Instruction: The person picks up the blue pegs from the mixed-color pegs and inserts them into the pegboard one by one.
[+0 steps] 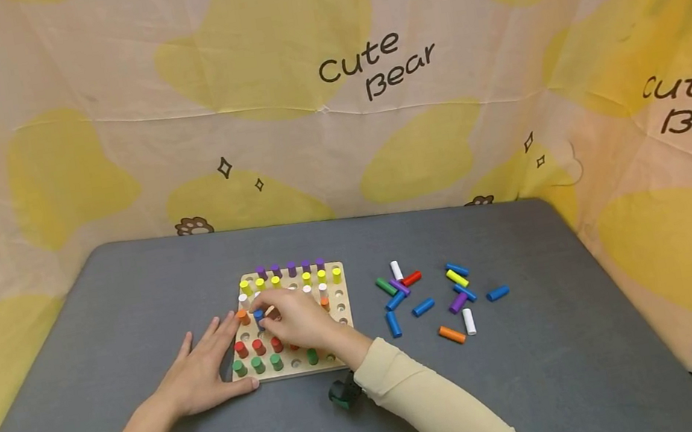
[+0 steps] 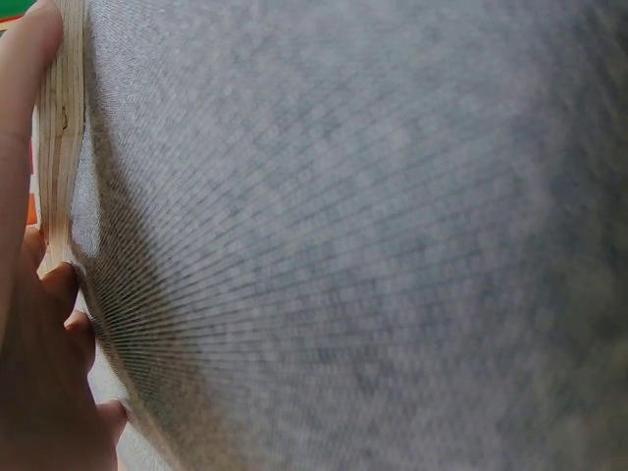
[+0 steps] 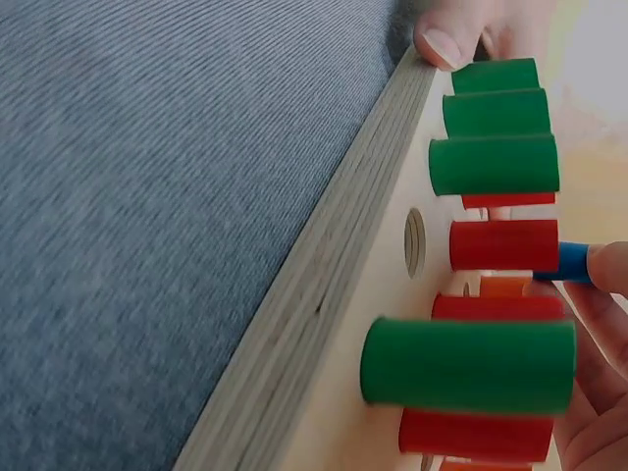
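A square wooden pegboard point(image 1: 348, 321) lies on the table, set with rows of coloured pegs: purple at the back, then yellow, white, orange, red and green in front. My right hand point(image 1: 301, 317) reaches over it and pinches a blue peg point(image 1: 259, 319) beside the orange peg point(image 1: 243, 317) at the left. In the right wrist view, the blue peg point(image 3: 572, 263) shows at my fingertips, behind red and green pegs point(image 3: 471, 363). With fingers spread, my left hand point(image 1: 202, 378) rests along the board's left side, its thumb at the front corner.
To the right of the board, loose pegs lie scattered: several blue ones point(image 1: 424, 307), an orange one point(image 1: 452, 334), a few white point(image 1: 468, 322), purple, yellow, red and green. A printed cloth point(image 1: 282, 158) hangs behind the grey table point(image 1: 586, 359).
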Demonstrator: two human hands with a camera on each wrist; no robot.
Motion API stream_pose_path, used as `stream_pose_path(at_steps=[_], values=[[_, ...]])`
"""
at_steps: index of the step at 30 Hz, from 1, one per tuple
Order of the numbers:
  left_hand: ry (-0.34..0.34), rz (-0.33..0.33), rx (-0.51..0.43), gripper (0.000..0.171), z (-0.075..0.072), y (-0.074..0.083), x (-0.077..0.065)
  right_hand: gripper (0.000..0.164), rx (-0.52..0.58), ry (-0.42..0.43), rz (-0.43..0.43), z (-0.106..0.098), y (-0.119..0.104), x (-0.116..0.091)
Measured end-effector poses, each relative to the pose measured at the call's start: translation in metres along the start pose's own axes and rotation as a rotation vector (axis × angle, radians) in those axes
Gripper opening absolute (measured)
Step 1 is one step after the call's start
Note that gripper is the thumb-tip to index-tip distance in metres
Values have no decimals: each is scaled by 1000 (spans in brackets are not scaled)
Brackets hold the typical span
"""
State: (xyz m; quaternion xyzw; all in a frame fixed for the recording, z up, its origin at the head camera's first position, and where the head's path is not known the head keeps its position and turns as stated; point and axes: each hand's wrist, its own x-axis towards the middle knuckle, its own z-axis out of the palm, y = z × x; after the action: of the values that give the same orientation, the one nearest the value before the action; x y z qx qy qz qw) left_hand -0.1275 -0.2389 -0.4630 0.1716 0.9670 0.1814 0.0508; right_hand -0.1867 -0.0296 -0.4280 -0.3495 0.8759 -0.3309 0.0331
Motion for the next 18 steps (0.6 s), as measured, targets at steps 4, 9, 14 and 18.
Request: stream_pose_path(at_steps=[4,9,14,18], values=[[-12,-4,-3,109,-1,1,0,27,-42,3,-4,4,-2,4],[-15,-1,-12,108,-2,1,0,22,-85,-10,-4,8,-5,9],[-15,3,-6,108,-2,1,0,21,-97,-25,-5,12,-9,12],[-23,-3,-6,108,-2,1,-1,21,-112,-34,-10,18,-10,15]])
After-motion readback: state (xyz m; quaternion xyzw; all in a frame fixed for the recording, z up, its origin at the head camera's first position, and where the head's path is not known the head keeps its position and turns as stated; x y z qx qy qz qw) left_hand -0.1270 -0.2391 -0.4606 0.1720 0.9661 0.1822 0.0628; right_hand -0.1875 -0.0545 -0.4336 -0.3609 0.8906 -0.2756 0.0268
